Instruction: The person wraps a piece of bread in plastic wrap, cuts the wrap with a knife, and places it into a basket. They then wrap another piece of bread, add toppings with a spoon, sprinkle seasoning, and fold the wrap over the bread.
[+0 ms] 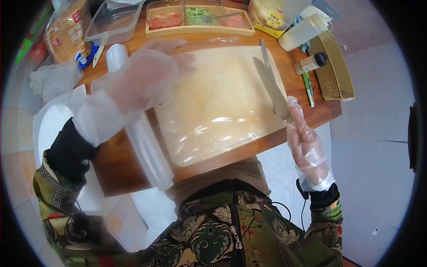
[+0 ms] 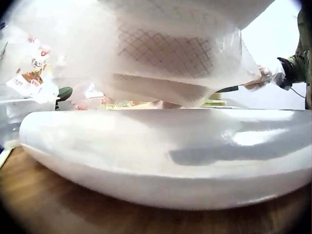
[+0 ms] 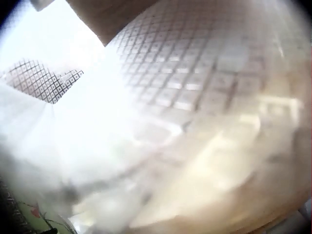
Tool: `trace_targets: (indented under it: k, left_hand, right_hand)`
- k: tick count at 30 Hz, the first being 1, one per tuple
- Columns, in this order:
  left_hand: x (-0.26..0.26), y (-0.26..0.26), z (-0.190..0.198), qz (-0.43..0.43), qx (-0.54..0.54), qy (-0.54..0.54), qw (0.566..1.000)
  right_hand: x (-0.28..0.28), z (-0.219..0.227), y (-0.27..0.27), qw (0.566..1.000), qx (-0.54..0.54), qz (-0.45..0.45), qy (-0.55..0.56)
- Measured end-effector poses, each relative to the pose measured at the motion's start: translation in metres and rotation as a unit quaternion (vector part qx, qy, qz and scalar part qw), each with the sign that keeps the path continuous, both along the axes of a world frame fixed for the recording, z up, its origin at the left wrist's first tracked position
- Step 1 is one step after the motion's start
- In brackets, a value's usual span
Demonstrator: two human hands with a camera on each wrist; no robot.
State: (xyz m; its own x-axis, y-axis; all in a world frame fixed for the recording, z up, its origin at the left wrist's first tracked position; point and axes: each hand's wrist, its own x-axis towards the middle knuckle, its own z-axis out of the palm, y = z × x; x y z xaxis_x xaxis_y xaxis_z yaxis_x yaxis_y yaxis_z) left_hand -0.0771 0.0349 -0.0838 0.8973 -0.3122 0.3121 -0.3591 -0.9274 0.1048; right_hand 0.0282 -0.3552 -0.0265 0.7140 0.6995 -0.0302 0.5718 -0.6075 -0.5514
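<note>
My left hand (image 1: 147, 75), in a loose clear glove, is blurred above the board's upper left, fingers stretched toward the right. Below it lies a thick roll of plastic wrap (image 1: 149, 151), which fills the foreground of the left wrist view (image 2: 161, 156). Clear film (image 1: 222, 120), wrinkled and shiny, covers the pale cutting board (image 1: 275, 127). At the board's right edge my gloved right hand (image 1: 309, 151) grips a knife (image 1: 270, 84) by its handle end. The broad blade points up and left over the film, beside a narrow grey blade (image 1: 265, 53). The right wrist view is mostly blurred glove.
A wooden tray (image 1: 200, 32) with red, green and pink fillings stands behind the board. Bagged bread (image 1: 66, 33) and a clear plastic box (image 1: 114, 26) are at the back left. A squeeze bottle (image 1: 302, 33), a seasoning jar (image 1: 310, 63) and a tan basket (image 1: 336, 75) stand on the right.
</note>
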Motion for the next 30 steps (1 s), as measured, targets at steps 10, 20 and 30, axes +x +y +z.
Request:
trace_targets:
  k: [10, 20, 30]
  left_hand:
    - [0.008, -0.013, 0.023, 0.077, 0.132, 0.150, 0.977]
    - [0.016, -0.006, 0.026, 0.092, 0.173, 0.155, 0.968]
    - [0.016, 0.002, 0.024, 0.131, 0.163, 0.139, 0.968]
  right_hand:
    - [-0.013, 0.014, -0.027, 0.996, -0.043, 0.072, -0.020]
    - [0.017, 0.010, -0.080, 0.983, -0.075, 0.168, 0.013]
    - [0.027, 0.027, -0.078, 0.982, -0.126, 0.139, 0.003]
